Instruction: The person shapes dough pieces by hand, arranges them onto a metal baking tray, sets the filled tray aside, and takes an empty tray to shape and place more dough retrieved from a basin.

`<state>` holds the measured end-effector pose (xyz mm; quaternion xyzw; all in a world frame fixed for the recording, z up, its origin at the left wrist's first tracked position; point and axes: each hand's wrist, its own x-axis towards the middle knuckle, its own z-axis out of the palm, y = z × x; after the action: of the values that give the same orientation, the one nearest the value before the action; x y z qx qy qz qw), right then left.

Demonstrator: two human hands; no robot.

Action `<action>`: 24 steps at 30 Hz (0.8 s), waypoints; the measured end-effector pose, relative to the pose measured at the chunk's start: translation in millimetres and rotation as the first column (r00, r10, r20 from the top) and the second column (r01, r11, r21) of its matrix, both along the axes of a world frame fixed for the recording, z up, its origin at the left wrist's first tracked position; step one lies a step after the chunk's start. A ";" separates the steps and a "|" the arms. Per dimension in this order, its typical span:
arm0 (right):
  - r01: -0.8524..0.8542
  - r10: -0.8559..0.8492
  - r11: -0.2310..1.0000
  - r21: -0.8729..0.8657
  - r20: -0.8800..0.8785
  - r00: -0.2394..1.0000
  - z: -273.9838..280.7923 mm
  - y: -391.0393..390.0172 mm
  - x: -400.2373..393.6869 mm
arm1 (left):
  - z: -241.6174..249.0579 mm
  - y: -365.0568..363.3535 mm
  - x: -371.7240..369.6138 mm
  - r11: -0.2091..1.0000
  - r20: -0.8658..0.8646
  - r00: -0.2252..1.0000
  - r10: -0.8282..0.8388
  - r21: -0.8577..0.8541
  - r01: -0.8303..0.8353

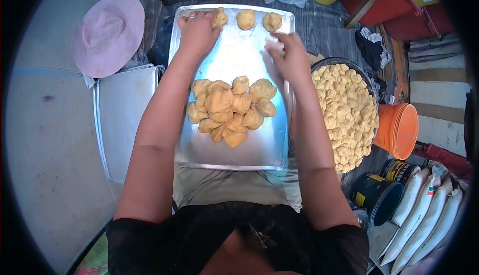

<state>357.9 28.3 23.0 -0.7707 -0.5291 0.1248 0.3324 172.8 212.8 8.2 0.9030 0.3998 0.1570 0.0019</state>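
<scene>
Well forward, left hand [196, 29] touches dough [220, 17], grip unclear; right hand [292, 56] reaches, fingers parted.

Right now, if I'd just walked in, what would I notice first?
Probably the shiny tray in the middle, with a pile of yellow lumps on it. Next comes the big round mound of smaller-looking lumps, just right of the tray. The pink hat at upper left and the orange bucket at far right stand out too.
</scene>
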 end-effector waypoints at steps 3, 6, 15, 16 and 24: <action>-0.162 0.139 0.983 -0.081 -0.235 0.962 3.2 -20.9 -23.3 | -8.0 1.7 3.2 0.998 0.037 0.998 -0.056 -0.013 0.057; -0.397 0.392 0.917 -0.031 -0.113 0.913 -2.9 -19.2 -46.3 | -1.5 -7.9 1.0 0.997 0.150 0.987 -0.065 0.056 0.057; -0.516 0.448 0.843 -0.150 -0.334 0.829 5.7 -15.0 -45.1 | 11.7 -43.4 -86.3 0.982 0.340 0.940 0.033 -0.186 0.033; -0.548 0.537 0.836 -0.028 -0.163 0.827 -13.5 -11.8 -37.3 | 15.5 -57.8 -93.1 0.959 0.367 0.928 -0.066 -0.234 0.161; -0.271 0.265 0.961 -0.051 -0.108 0.958 0.9 24.8 -54.2 | 11.9 -86.0 -142.5 0.527 0.411 0.894 0.176 -0.807 0.267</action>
<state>303.7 53.1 23.9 -0.6951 -0.6069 0.2244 0.3132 30.3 126.7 20.2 0.7357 0.3889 0.1446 0.5354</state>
